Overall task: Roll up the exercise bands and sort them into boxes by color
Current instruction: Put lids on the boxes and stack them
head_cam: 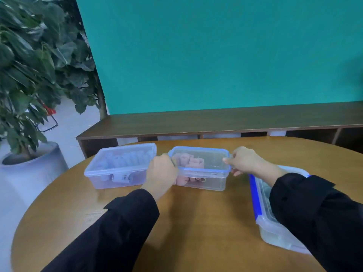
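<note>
Both hands, left (163,169) and right (245,160), grip the pink box's lid (204,160); bands inside look rolled, so sorting seems nearly done.

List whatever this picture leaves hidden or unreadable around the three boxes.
- Right box, head view: the right sleeve covers most of it; contents unclear.
- Middle box: the left hand hides its left end and latch.
- Left box: frosted lid and blur make the pale rolls uncountable.
- Label inside the left box: too small to read.
</note>
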`<action>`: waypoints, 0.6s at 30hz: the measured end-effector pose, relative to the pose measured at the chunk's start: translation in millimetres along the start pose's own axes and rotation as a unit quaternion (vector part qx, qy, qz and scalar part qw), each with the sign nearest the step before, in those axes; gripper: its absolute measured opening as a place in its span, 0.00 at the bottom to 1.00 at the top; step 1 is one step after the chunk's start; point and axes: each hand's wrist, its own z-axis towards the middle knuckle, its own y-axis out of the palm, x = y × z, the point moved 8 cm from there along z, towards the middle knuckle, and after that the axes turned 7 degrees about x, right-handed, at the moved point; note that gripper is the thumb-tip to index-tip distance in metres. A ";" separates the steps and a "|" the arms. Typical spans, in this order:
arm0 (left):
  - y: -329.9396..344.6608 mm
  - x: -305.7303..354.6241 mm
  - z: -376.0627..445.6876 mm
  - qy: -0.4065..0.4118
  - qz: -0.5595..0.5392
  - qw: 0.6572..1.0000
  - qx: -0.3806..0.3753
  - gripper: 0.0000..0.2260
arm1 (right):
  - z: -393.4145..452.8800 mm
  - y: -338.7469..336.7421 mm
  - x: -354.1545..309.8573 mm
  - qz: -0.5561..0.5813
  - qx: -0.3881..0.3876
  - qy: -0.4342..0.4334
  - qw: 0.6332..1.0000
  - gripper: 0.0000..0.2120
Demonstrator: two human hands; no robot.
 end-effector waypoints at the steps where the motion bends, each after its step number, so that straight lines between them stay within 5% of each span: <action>1: 0.1 0.3 -1.2 -0.001 0.016 1.000 -0.010 0.12 | -0.6 0.2 0.2 -0.007 -0.003 0.002 1.000 0.16; 9: 3.8 4.5 -0.4 0.010 0.021 1.000 -0.013 0.19 | -3.3 4.9 4.7 0.057 -0.023 0.047 0.997 0.15; 18: 12.5 -4.1 11.7 0.010 -0.098 0.995 -0.024 0.14 | 0.7 7.4 15.3 0.155 -0.075 0.081 0.982 0.19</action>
